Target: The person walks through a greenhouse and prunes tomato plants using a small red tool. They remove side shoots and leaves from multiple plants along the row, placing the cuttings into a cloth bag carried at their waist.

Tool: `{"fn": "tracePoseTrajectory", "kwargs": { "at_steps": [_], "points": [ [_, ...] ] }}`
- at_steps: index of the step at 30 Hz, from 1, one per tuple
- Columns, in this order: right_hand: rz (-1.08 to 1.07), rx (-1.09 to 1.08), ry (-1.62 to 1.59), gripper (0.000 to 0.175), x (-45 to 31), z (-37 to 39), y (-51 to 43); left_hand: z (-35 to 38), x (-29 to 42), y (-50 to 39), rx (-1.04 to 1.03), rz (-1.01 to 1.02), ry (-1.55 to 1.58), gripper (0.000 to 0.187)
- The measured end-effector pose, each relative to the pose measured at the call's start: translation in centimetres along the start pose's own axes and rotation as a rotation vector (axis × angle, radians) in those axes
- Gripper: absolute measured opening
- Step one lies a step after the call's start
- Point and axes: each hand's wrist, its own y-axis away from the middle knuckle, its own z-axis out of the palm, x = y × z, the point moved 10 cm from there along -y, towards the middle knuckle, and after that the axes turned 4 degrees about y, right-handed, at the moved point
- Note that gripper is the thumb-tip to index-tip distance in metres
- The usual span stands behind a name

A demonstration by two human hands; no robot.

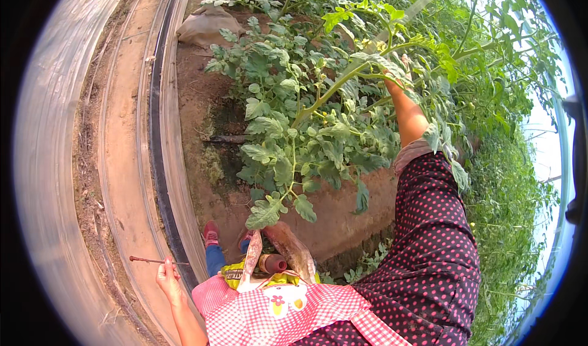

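Note:
Between thumb and fingers, my left hand [169,279] holds a thin reddish-brown stick [149,260] roughly level, over the dirt strip at the lower left. My right arm reaches up into the tomato plants [275,121], where leaves partly cover my right hand [400,70] near a thick green stem [333,89]; its fingers and grip cannot be made out. At my waist, below a checked apron [285,300], a yellow bag [233,272] bearing writing holds or backs a brown bottle [273,264] with an open mouth.
Left of the plants run a black pipe [158,116] and clear plastic sheeting [50,162]. A beige sack [209,27] lies on the soil at the upper left. More tall plants [510,199] stand along the right. My feet in red shoes [211,232] are on the ground.

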Motion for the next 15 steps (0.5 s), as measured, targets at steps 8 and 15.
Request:
{"fn": "tracePoseTrajectory", "kwargs": {
  "at_steps": [8,15],
  "points": [
    [0.054,-0.035,-0.071,0.04,2.2,0.8,1.3,2.8,0.8,0.4,-0.054,0.023,-0.026,0.024],
    [0.063,-0.019,-0.066,0.047,2.2,1.5,1.5,2.3,0.6,1.0,-0.045,0.028,-0.019,0.023]
  ]
}}
